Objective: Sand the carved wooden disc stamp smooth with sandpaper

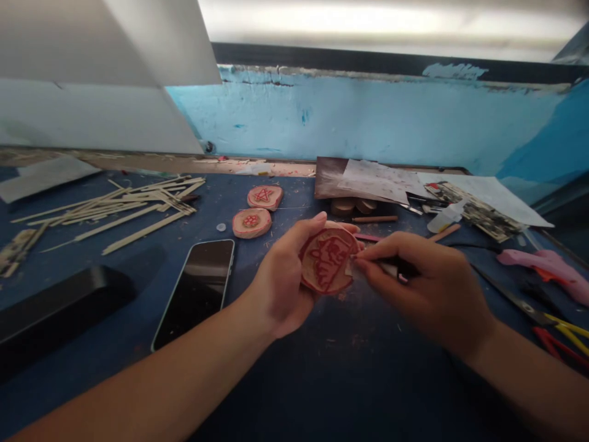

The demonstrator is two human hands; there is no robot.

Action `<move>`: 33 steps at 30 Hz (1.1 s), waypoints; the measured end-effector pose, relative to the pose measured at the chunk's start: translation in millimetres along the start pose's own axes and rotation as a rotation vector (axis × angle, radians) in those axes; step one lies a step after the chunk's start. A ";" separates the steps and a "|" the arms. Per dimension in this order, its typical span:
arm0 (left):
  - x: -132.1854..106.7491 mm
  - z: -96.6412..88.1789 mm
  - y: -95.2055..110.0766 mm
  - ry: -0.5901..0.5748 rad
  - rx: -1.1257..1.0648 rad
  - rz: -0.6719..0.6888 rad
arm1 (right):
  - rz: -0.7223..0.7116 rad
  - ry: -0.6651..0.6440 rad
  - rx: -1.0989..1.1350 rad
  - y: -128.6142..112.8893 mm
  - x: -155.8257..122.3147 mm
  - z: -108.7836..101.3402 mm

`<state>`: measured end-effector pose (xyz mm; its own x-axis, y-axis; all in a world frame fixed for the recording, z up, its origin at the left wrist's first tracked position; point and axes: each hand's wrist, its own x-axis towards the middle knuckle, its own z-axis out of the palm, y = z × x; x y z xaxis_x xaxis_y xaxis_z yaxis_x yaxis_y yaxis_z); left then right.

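Observation:
My left hand (280, 282) is closed round a round wooden disc (327, 261) with a red drawing on its face, holding it tilted above the blue table (350, 380). My right hand (423, 285) is pinched on a thin dark carving tool (396, 268) whose tip meets the disc's right edge. Two other discs lie further back on the table: one with a red star design (264, 196) and one with a smaller red figure (251, 222).
A phone (196, 288) lies face up left of my left arm, beside a black block (59, 307). Several wooden sticks (119, 209) lie at the back left. Papers (381, 181), pencils and a pink tool (547, 267) sit at the right, scissors (559, 334) near the right edge.

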<state>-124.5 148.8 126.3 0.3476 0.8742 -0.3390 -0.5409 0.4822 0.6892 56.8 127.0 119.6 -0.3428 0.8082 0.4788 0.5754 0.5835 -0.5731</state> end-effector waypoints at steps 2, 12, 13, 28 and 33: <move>-1.5 0.1 0.1 -0.010 0.003 -0.016 | -0.022 -0.038 0.022 0.4 0.1 -1.0; -1.6 1.1 -2.8 0.012 0.006 -0.034 | -0.090 -0.130 0.056 2.6 1.6 1.0; -1.5 1.2 -2.5 0.014 0.003 -0.026 | -0.082 -0.097 0.042 2.6 1.8 0.7; -3.7 3.7 3.1 0.029 0.005 -0.009 | -0.058 -0.061 0.035 -4.4 0.8 1.1; -4.6 4.8 2.2 0.026 0.002 -0.011 | -0.023 -0.091 0.057 -5.9 1.3 0.8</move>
<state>-123.6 145.6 132.4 0.3339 0.8698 -0.3632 -0.5354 0.4922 0.6864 52.4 124.7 123.1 -0.4231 0.7970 0.4311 0.5240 0.6034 -0.6012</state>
